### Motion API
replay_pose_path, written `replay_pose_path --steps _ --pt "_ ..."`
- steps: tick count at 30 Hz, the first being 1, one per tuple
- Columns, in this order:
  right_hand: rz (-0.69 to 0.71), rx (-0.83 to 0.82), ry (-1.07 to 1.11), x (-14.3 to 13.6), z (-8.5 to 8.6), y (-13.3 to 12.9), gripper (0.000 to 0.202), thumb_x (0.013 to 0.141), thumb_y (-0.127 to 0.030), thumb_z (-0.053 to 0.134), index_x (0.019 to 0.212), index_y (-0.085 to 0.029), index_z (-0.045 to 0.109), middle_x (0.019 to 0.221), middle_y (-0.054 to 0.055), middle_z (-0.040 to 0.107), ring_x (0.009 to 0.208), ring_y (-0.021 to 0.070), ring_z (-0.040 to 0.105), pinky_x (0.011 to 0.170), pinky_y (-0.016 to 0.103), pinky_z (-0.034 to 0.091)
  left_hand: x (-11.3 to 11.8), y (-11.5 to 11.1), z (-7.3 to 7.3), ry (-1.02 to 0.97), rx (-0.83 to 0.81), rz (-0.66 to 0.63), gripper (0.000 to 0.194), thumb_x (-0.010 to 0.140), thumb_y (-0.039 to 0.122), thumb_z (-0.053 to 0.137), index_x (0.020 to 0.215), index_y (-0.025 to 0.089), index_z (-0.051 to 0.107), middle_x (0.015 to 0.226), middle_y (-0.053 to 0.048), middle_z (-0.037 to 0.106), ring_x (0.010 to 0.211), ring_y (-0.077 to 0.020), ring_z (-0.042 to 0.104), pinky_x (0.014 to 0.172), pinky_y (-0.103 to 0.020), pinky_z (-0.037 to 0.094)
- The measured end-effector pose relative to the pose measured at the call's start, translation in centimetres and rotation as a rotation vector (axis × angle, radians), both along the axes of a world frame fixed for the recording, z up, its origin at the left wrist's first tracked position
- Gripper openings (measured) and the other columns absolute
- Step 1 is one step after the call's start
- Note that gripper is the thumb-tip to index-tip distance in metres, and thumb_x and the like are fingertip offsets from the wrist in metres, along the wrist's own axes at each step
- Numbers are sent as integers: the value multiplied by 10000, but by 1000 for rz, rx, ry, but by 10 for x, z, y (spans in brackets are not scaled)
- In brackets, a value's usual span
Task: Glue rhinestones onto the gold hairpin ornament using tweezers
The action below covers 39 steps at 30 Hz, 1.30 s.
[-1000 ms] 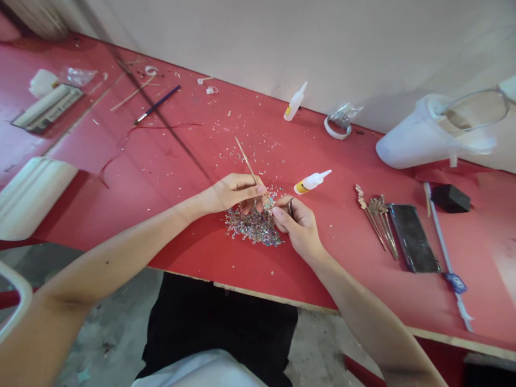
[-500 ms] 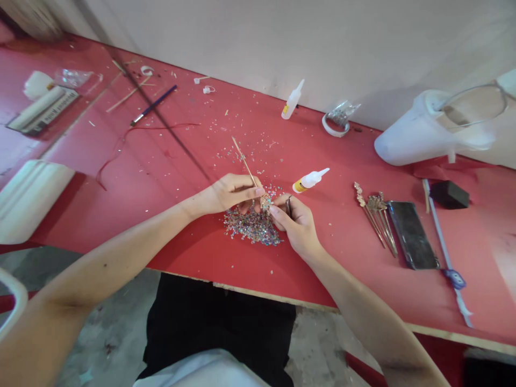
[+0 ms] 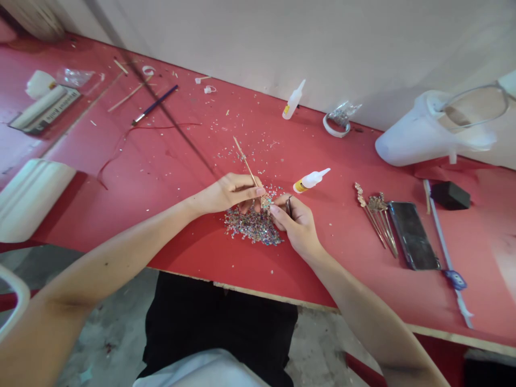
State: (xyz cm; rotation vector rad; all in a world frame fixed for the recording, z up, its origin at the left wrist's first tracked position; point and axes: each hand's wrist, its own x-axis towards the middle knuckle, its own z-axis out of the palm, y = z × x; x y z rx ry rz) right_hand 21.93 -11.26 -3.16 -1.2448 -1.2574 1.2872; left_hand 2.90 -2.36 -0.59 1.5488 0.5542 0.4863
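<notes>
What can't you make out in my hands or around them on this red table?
Head view throughout:
Far end of the dark tool: too small, partly behind the right hand.
Decorated end of the gold stick: too small, partly covered by the left hand.
Single pieces in the glittery pile: too small to count.
Black object: cut off by the picture's corner.

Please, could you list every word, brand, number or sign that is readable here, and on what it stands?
"Knife": on the long box at the left; the word before it is blurred, perhaps "Wonder".
Yellow label on the nearer white bottle: too small to read.
Yellow label on the farther white bottle: too small to read.
I can read no other text or number.
</notes>
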Motion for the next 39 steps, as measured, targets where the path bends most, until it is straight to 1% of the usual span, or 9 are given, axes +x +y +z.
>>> replay_pose_path --steps 7,11,15,22,27,33,39 --pt "13 0 -7 0 0 0 275 863 -453 614 785 -202 535 534 -86 349 447 63 266 443 235 217 0 0 -2 0 30 -8 330 933 430 520 817 134 609 735 -38 689 522 -61 578 507 -180 476" --pt "21 2 22 0 1 1 277 865 -448 613 772 -198 537 524 -87 344 444 61 262 444 233 213 -1 0 -3 -11 27 -10 328 933 424 529 830 125 613 740 -45 687 524 -58 575 509 -178 476" --pt "9 2 -1 0 1 1 294 858 -462 617 768 -195 534 530 -86 351 444 58 262 440 230 213 0 0 -4 -17 19 -13 321 935 415 529 831 122 611 732 -44 683 532 -57 575 510 -168 476" --pt "3 20 -6 -1 1 1 278 864 -433 621 750 -194 535 530 -86 349 444 55 275 440 228 217 1 1 -3 -11 38 -5 330 931 426 528 818 126 604 720 -45 682 521 -57 569 499 -165 473" --pt "2 35 -8 0 -1 1 258 871 -410 618 756 -194 536 529 -86 361 443 55 281 442 227 222 0 0 -4 3 46 -7 361 923 464 528 824 126 606 728 -49 688 523 -62 575 503 -176 480" --pt "-4 40 -35 1 -2 1 257 872 -410 613 758 -194 532 522 -88 352 438 57 284 435 228 222 0 1 -3 21 85 -13 385 924 480 518 805 125 606 722 -50 688 515 -58 576 495 -167 479" --pt "0 38 -21 1 -1 1 248 875 -403 614 764 -193 544 531 -87 351 442 55 284 438 229 221 1 1 -3 1 50 -4 375 914 481 538 808 128 605 705 -46 683 510 -57 573 490 -158 481"
